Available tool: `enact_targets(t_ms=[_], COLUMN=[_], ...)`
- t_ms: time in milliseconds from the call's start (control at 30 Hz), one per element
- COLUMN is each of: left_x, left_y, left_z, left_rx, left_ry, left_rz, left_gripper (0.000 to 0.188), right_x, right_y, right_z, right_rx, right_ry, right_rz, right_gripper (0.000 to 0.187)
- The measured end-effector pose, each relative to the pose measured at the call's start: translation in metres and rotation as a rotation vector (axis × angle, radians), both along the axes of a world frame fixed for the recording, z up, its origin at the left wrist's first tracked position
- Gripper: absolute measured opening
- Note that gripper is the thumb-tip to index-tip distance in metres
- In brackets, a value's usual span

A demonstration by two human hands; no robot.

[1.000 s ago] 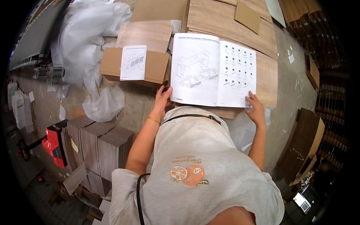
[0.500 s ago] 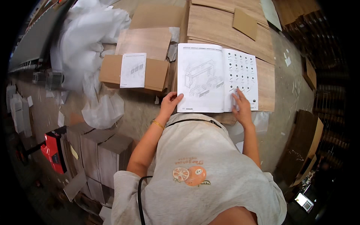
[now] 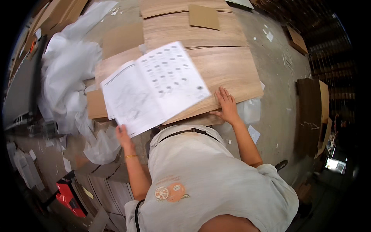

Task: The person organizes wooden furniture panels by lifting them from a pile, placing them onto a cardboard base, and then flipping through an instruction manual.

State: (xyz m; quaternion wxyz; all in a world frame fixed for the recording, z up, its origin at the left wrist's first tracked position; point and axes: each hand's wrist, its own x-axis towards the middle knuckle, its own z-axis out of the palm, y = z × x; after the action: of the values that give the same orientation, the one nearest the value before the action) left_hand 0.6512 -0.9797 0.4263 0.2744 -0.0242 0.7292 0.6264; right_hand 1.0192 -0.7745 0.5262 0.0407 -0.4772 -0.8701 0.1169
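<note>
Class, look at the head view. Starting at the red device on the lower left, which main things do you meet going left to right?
Red device → open booklet → right hand → white paper scrap → dark brown boards.

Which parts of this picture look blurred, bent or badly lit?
In the head view, the open booklet is smeared, its small print unreadable; toward the head view's right rim, dim brown stacks bend and fade into black; low on its right side, a small bright rectangle glares; near its top, the wooden boards show clearer grain.
</note>
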Motion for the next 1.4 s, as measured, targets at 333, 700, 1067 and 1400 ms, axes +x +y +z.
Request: enact_targets(t_ms=[333, 700, 1067, 1400], left_x=[-0.045, -0.030, -0.018, -0.012], left_y=[-0.057, -0.060, -0.046, -0.046], left_z=[0.033, 0.017, 0.030, 0.027], left_rx=[-0.175, -0.282, -0.233, -0.310], left_ry=[0.380, 0.510, 0.476, 0.552], left_rz=[0.090, 0.022, 0.087, 0.076], left_gripper=[0.036, 0.034, 0.032, 0.033], right_x=[0.032, 0.029, 0.029, 0.032], right_y=[-0.008, 0.006, 0.014, 0.007], right_z=[-0.019, -0.020, -0.022, -0.035], right_rx=[0.105, 0.292, 0.165, 0.309], right_ry=[-0.041, 0.194, 0.173, 0.202], right_rz=[0.040, 0.049, 0.018, 0.058], right_gripper=[0.075, 0.039, 0.050, 0.043])
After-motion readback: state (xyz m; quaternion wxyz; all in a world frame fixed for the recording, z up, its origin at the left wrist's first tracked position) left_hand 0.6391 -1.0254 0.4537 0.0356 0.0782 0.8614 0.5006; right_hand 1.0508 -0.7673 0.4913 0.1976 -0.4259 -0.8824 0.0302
